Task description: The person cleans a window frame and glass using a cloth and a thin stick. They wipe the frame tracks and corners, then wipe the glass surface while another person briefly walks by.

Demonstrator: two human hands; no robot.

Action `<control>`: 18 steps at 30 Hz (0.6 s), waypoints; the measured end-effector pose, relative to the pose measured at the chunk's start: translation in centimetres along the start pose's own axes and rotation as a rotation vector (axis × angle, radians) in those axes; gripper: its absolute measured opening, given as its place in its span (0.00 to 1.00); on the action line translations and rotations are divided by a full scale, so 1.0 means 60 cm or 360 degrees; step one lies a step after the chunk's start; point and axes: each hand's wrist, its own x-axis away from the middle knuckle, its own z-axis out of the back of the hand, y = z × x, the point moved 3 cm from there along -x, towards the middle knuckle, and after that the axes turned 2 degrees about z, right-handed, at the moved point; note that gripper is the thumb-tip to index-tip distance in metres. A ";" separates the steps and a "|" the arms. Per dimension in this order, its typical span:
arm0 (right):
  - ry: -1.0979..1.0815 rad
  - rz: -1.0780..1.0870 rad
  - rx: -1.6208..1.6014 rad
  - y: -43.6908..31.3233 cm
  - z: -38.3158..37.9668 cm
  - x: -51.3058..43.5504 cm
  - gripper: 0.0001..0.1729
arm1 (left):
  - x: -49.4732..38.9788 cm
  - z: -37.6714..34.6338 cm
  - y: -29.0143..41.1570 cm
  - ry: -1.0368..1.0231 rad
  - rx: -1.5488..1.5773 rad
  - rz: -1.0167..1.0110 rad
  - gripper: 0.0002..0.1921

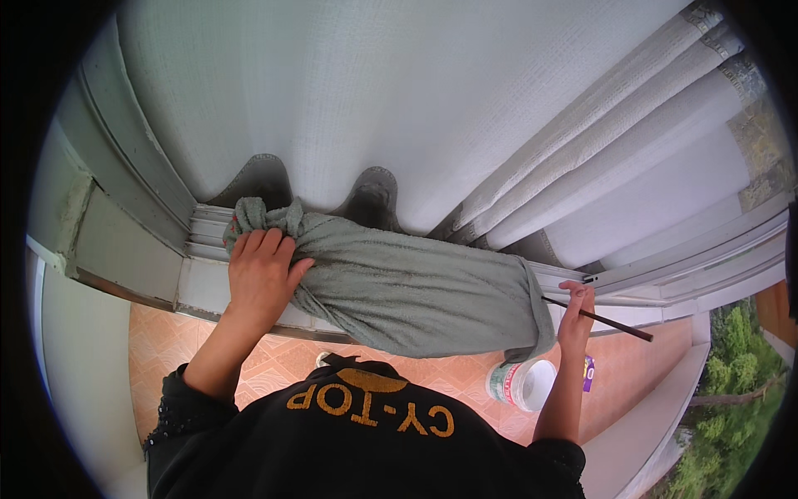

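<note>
A grey-green terry towel (411, 287) lies along the white window sill, its left end bunched and twisted. My left hand (262, 268) holds that bunched end from above, fingers curled over it and thumb along its side. Between the thumb and fingers of my right hand (576, 312) is a thin dark rod (617, 325). Its inner tip meets the towel's folded right end; whether it goes on inside the cloth is hidden. The outer end of the rod points away to the right.
A pale curtain (374, 93) hangs behind the towel, its wavy hem close to the sliding window track (209, 231). Below the sill, a white plastic bucket (523, 383) and a purple packet (588, 374) stand on the tiled floor (648, 362). Trees (729, 387) show through glass at right.
</note>
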 end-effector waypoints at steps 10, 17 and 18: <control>-0.0071 0.0046 0.0452 -0.065 -0.026 0.050 0.10 | -0.002 -0.018 -0.012 0.0023 0.0242 0.0171 0.21; 0.0159 0.0167 0.1018 0.031 -0.055 0.018 0.14 | 0.021 -0.012 -0.021 0.0041 0.0175 0.0206 0.28; 0.0131 0.0124 0.1014 0.027 -0.058 0.005 0.14 | 0.023 -0.013 -0.021 0.0016 0.0212 0.0227 0.29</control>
